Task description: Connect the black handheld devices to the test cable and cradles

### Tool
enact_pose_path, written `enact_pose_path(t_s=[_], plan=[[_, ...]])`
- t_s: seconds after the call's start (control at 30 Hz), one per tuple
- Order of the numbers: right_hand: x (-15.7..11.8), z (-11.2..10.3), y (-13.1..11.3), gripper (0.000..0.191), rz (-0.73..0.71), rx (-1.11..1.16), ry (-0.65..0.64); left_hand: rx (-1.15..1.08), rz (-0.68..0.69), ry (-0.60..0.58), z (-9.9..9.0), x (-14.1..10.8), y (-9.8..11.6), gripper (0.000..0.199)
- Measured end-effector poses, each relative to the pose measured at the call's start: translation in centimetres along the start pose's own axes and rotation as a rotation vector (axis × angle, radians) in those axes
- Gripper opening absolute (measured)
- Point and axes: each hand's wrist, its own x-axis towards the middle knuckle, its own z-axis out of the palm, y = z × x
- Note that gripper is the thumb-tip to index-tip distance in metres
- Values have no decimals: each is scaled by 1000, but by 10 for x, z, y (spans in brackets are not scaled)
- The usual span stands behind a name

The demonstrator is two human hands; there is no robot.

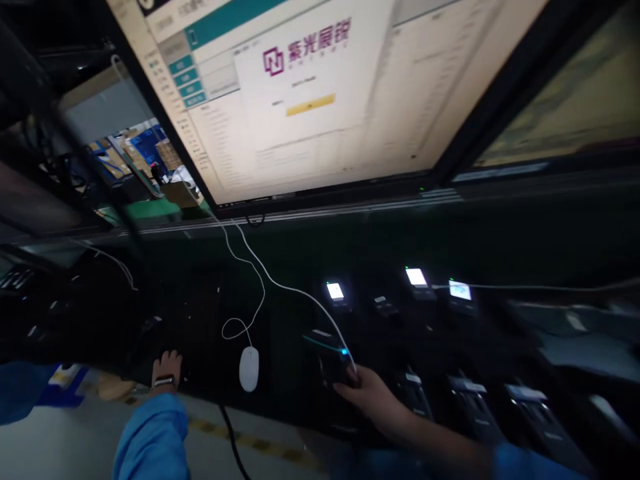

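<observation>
Toward the left, my left hand (167, 368), with a wristwatch on its wrist, lies on the dark bench near its front edge. Its fingers are laid out and hold nothing. My right hand (369, 395) pinches the end of a white cable (295, 289) at a dark handheld device (327, 363). A small blue light glows on that device beside the fingertips. Whether the plug is inside the device is too dark to tell. A white mouse (249, 369) rests between my two hands, its cord looped behind it.
A large monitor (310, 133) stands behind the bench, with a second screen (565, 100) to its right. Small devices with lit screens (460, 290) sit beyond my right hand. Several dark handheld devices (473, 393) lie at the right. Another person's blue sleeve (23, 390) shows far left.
</observation>
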Motion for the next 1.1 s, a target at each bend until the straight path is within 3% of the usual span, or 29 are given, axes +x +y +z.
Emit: enact_pose_path(t_s=[0.1,0.2,0.23,0.3,0.33,0.4,0.47,0.5,0.53,0.6,0.77,0.97,1.1], plan=[[-20,-16,-27,40,-83,49,26,-71,-7,24,-10,-8,5,34],[-32,-25,-51,49,-219,61,73,-242,-54,140,-17,-28,41,42],[-35,-26,-59,51,-254,65,69,-361,-69,193,-18,-38,63,45],[-42,-28,-74,51,-298,72,13,-1021,-76,329,-19,-64,118,45],[-46,-29,-80,51,-310,74,-26,-1361,-123,282,-19,-79,149,41],[-52,-29,-90,49,-320,60,-102,-1874,-242,-12,-19,-110,211,35],[-57,-31,-96,43,-312,30,-166,-2174,-276,-336,-22,-138,267,33],[-59,-33,-96,39,-302,12,-185,-2268,-229,-426,-24,-151,290,35],[-61,-35,-96,36,-291,-4,-185,-2309,-168,-492,-26,-163,310,39],[-63,-43,-92,38,-271,-11,-130,-2308,-59,-409,-31,-183,340,48],[-73,-68,-86,52,-182,51,-41,-2143,58,-20,-35,-218,378,66],[-96,-86,-93,56,-165,125,-142,-2068,120,104,-36,-235,385,52],[-106,-92,-95,59,-188,162,-214,-2023,108,163,-39,-244,385,58]])
